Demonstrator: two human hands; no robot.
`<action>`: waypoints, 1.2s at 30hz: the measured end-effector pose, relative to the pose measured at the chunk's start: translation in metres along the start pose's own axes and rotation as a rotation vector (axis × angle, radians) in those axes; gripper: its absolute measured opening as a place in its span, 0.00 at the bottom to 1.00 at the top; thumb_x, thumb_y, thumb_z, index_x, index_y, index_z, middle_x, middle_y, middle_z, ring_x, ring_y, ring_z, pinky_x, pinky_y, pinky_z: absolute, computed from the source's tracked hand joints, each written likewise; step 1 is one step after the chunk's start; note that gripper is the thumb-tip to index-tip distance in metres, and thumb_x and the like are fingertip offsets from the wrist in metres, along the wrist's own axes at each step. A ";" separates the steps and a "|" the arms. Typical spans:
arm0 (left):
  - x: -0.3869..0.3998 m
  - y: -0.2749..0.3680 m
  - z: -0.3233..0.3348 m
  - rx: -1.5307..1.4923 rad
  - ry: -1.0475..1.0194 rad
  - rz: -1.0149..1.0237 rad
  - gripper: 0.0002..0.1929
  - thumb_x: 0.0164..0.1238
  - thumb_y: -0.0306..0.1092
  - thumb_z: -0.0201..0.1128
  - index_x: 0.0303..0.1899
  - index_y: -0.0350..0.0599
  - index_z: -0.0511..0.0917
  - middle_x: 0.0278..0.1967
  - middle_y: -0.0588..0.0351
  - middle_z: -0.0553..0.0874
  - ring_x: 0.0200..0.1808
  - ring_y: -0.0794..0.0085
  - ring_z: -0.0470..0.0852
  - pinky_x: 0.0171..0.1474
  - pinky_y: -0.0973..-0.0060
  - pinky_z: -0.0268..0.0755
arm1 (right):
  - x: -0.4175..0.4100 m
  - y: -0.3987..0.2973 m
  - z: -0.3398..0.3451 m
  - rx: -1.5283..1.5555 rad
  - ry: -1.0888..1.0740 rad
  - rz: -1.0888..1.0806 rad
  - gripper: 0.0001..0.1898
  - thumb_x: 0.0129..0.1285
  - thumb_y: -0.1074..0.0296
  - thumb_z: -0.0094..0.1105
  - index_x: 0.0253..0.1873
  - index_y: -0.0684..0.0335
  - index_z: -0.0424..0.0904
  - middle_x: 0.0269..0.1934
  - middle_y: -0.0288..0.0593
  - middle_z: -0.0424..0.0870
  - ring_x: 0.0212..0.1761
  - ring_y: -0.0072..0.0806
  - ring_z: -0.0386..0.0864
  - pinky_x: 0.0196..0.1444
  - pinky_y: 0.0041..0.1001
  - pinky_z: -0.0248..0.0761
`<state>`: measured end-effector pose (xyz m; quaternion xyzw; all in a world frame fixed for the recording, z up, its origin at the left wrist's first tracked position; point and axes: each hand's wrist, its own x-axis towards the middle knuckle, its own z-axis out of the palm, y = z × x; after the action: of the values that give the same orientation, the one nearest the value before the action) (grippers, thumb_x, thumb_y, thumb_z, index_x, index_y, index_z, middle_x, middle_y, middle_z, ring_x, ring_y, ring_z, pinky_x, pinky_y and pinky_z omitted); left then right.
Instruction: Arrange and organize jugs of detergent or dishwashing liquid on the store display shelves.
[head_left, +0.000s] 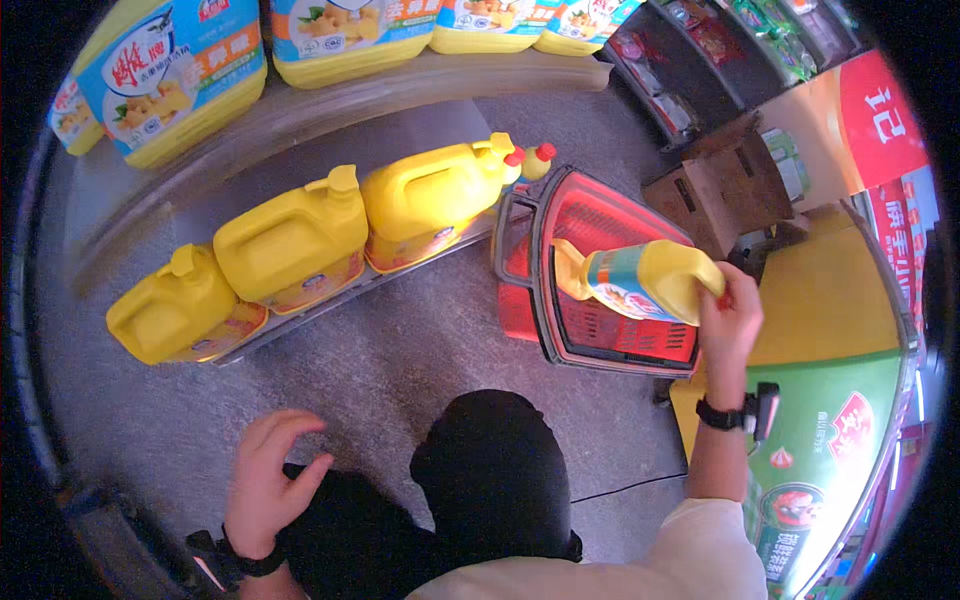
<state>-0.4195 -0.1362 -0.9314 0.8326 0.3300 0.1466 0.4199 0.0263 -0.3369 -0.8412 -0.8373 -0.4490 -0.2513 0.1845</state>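
My right hand (731, 315) grips a yellow plastic bottle (649, 281) with a blue label, by its neck end near a red cap. The bottle lies tilted over a red plastic shopping basket (600, 337) with a dark rim. Inside the basket, at its left side, is another yellow item (571, 268), partly hidden; whether it is separate from the bottle I cannot tell. Over my knee, my left hand (274, 480) is empty with its fingers apart. Large yellow jugs with handles (292, 240) stand in a row on a low shelf, left of the basket.
Larger labelled yellow jugs (352, 37) line a higher shelf (360, 97). Two small red-capped bottles (536, 161) stand beside the basket. Open cardboard boxes (720, 184) and a green and yellow display stand (825, 330) are at the right. A thin black cable (630, 487) crosses the floor.
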 end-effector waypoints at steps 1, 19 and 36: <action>0.003 0.003 0.001 -0.009 -0.001 0.002 0.17 0.52 0.31 0.71 0.45 0.43 0.80 0.45 0.48 0.83 0.50 0.53 0.81 0.56 0.62 0.70 | -0.002 0.016 0.012 -0.052 -0.036 0.017 0.15 0.50 0.76 0.69 0.46 0.65 0.81 0.37 0.49 0.82 0.39 0.43 0.80 0.43 0.34 0.74; 0.000 -0.002 0.006 0.016 -0.207 -0.155 0.23 0.55 0.32 0.69 0.53 0.40 0.76 0.49 0.45 0.82 0.52 0.51 0.80 0.56 0.62 0.72 | -0.057 0.050 0.185 -0.125 -0.745 0.098 0.19 0.49 0.54 0.67 0.45 0.57 0.83 0.35 0.53 0.86 0.40 0.48 0.84 0.43 0.44 0.77; 0.004 -0.024 0.006 -0.162 -0.278 -0.271 0.27 0.56 0.31 0.69 0.58 0.38 0.73 0.50 0.49 0.83 0.51 0.63 0.81 0.52 0.68 0.72 | 0.008 0.124 0.259 0.057 -0.703 0.070 0.22 0.54 0.60 0.66 0.53 0.62 0.79 0.46 0.57 0.83 0.51 0.49 0.81 0.54 0.43 0.74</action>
<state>-0.4239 -0.1272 -0.9542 0.7563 0.3650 -0.0014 0.5430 0.2006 -0.2585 -1.0551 -0.8820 -0.4631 0.0711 0.0506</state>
